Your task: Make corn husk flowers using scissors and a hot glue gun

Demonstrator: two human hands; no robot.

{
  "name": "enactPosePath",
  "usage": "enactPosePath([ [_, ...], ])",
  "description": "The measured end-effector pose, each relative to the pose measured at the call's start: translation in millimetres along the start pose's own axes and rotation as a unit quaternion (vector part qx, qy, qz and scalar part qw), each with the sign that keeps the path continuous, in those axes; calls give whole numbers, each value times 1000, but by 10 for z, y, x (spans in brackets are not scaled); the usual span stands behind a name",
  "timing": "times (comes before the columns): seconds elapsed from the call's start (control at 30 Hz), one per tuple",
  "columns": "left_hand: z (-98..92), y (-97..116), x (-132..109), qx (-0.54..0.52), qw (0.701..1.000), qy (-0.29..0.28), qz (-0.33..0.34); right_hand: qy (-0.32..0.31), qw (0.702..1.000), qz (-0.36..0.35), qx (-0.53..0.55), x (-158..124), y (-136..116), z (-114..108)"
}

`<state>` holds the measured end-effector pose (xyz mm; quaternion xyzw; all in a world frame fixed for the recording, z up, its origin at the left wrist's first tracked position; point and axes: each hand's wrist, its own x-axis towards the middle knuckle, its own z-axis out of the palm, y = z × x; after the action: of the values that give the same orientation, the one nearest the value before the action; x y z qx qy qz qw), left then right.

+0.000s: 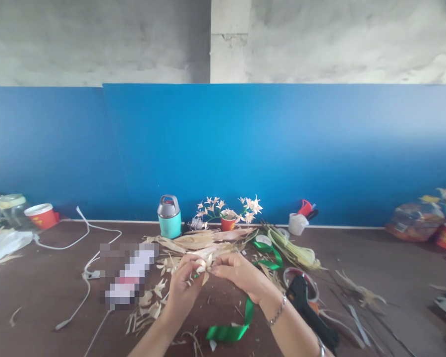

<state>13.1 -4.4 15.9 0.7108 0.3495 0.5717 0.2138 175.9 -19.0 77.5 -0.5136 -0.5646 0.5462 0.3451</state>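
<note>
Between my hands, in the middle of the head view, is a small cream flower (pixel 207 267) that looks made of dried corn husk. My left hand (pixel 184 283) pinches it from the left, and a bit of green shows below the petals. The fingertips of my right hand (pixel 241 275) close on a petal at its right side. Below my hands curls a shiny green ribbon (pixel 228 333). Loose cut husk pieces (pixel 148 307) lie left of my left forearm. Close by my right forearm rests a black glue gun (pixel 306 307).
Dried husks (pixel 200 240) spread behind my hands, before a red cup (pixel 228 224) of husk flowers. A teal flask (pixel 170 218) stands left of it. White cables (pixel 83 277) cross the table's left side. Rolls of tape (pixel 312 282) and a white cup (pixel 297 225) are at right.
</note>
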Motion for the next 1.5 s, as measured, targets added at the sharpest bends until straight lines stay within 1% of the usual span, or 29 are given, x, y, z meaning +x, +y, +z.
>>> enactPosePath([
  [0.17, 10, 20, 8, 20, 1000, 4, 3, 25, 999, -18, -40, 11, 11, 38],
  [0.3, 23, 21, -3, 22, 1000, 16, 2, 28, 998, -16, -57, 17, 32, 40],
  [0.4, 29, 32, -13, 14, 1000, 13, -12, 31, 997, -20, -62, 28, 54, 37],
  [0.57, 31, 46, -22, -17, 999, 5, -30, 34, 996, -41, -69, 43, 76, 37],
  [0.7, 33, 47, -21, -54, 997, -4, -48, 35, 996, -31, -71, 32, 67, 41],
  [1.03, 38, 62, -21, -108, 990, -12, -87, 34, 995, -54, -78, 52, 104, 31],
  [1.3, 44, 47, -21, -147, 983, -17, -110, 37, 995, -38, -79, 16, 35, 40],
  [1.5, 35, 52, -22, -176, 974, -41, -137, 34, 996, -35, -80, 1, 22, 41],
])
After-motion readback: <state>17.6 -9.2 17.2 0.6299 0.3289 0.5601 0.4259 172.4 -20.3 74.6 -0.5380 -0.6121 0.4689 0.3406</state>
